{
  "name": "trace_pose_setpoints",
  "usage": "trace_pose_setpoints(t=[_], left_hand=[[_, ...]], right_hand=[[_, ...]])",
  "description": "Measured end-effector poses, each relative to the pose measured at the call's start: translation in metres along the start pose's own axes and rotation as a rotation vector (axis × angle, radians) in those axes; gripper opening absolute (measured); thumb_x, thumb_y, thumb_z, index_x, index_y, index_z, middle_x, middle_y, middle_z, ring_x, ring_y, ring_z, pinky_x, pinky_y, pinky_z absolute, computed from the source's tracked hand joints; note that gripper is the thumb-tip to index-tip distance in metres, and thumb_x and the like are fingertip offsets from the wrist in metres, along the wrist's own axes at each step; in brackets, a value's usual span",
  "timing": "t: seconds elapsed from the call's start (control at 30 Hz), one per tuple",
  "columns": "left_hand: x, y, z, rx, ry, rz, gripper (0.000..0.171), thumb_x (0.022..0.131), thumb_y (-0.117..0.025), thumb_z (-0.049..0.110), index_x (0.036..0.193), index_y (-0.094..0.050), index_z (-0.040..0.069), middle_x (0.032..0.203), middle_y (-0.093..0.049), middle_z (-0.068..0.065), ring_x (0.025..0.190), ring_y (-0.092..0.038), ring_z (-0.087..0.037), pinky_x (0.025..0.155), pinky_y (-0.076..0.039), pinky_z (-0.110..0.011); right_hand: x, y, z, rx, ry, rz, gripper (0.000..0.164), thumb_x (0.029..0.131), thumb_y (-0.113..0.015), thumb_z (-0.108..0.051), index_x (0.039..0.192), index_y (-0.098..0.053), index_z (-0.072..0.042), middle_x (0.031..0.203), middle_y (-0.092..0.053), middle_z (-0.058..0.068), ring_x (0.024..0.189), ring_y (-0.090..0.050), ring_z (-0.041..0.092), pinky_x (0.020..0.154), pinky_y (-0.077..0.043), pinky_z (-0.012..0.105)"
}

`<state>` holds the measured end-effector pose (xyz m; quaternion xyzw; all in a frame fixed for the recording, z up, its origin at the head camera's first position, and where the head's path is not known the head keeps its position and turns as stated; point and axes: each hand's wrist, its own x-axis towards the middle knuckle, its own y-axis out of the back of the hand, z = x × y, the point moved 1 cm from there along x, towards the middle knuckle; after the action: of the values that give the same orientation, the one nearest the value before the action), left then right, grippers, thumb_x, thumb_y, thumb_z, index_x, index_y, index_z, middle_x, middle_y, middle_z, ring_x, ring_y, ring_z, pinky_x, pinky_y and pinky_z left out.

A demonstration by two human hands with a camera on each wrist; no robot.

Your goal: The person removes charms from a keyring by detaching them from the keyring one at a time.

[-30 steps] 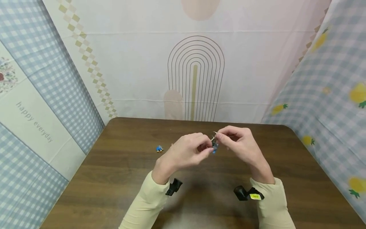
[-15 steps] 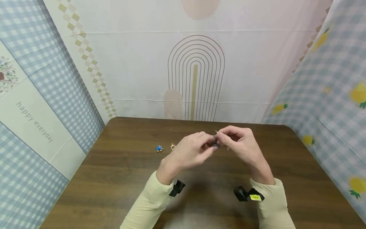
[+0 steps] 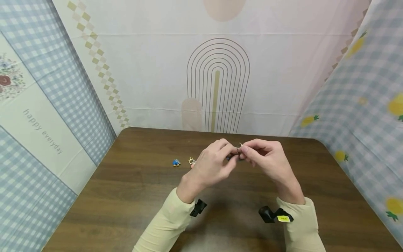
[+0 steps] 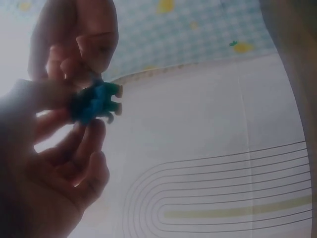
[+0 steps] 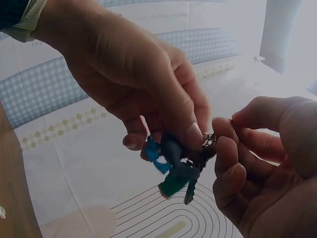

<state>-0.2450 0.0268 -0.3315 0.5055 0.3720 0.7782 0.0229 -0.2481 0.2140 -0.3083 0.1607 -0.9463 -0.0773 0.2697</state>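
Observation:
In the head view my left hand [image 3: 214, 159] and right hand [image 3: 266, 155] meet fingertip to fingertip above the table. The left fingers and thumb grip a small blue-green figurine [image 5: 173, 158], with a metal key [image 5: 190, 191] hanging beside it in the right wrist view. Stubby legs of the figurine [image 4: 104, 98] stick out past the fingers in the left wrist view. My right thumb and fingers pinch a thin metal ring [image 3: 240, 144], whose top shows above the fingertips. Small metal links [image 5: 210, 139] sit between the two hands; the rest is hidden by fingers.
A small blue figurine [image 3: 176, 162] lies on the brown wooden table [image 3: 151, 196], left of the hands. Next to it, close behind the left wrist, lies a gold clasp [image 3: 191, 160] with a small charm partly covered. Patterned cloths [image 3: 151, 77] hang around the table.
The left hand has shifted right and slightly up, closer against the right fingertips, uncovering the gold clasp on the table. The figurine hanging below the fingers is now mostly covered. The right hand barely moved.

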Motion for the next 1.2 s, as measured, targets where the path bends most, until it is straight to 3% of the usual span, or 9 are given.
trace_pose_setpoints(t=[0.43,0.6,0.77,1.03,1.2], left_hand=[[0.003,0.005,0.001,-0.009,-0.117,0.083,0.005,0.088,-0.069,0.014,0.092,-0.07,0.011,0.086,-0.065,0.003,0.079,-0.06,-0.008,0.07,-0.048,-0.02],[0.003,0.008,-0.001,-0.063,-0.147,0.108,0.003,0.085,-0.071,0.009,0.086,-0.069,0.009,0.103,-0.059,-0.006,0.088,-0.059,-0.012,0.078,-0.05,-0.016],[0.003,0.009,0.0,-0.078,-0.239,0.132,0.007,0.084,-0.066,0.005,0.079,-0.063,0.008,0.115,-0.064,-0.008,0.095,-0.059,-0.016,0.083,-0.049,-0.015],[0.003,0.008,0.004,-0.109,-0.288,0.123,0.005,0.081,-0.063,0.001,0.079,-0.061,0.006,0.104,-0.066,-0.005,0.092,-0.061,-0.012,0.086,-0.049,-0.012],[0.004,0.008,0.005,-0.165,-0.292,0.109,0.005,0.08,-0.061,0.0,0.08,-0.06,0.004,0.097,-0.064,-0.004,0.092,-0.06,-0.012,0.087,-0.049,-0.012]], right_hand=[[-0.003,-0.001,-0.008,-0.025,0.003,0.01,0.008,0.093,-0.062,0.001,0.087,-0.066,0.004,0.068,-0.064,-0.002,0.05,-0.051,0.015,0.045,-0.045,0.025],[-0.005,-0.001,-0.012,0.004,-0.013,-0.018,0.011,0.094,-0.06,0.0,0.086,-0.064,0.006,0.068,-0.062,-0.001,0.05,-0.05,0.015,0.044,-0.044,0.029],[-0.006,0.0,-0.014,0.027,-0.018,-0.039,0.012,0.094,-0.059,0.001,0.084,-0.064,0.002,0.066,-0.06,-0.001,0.049,-0.05,0.016,0.043,-0.043,0.031],[-0.009,0.002,-0.018,0.019,-0.029,-0.092,0.008,0.093,-0.06,0.004,0.087,-0.065,0.003,0.067,-0.063,-0.001,0.05,-0.05,0.017,0.045,-0.043,0.028],[-0.012,0.001,-0.022,-0.059,-0.003,-0.123,0.012,0.092,-0.062,0.004,0.086,-0.068,-0.006,0.066,-0.062,-0.002,0.052,-0.05,0.014,0.044,-0.041,0.027]])
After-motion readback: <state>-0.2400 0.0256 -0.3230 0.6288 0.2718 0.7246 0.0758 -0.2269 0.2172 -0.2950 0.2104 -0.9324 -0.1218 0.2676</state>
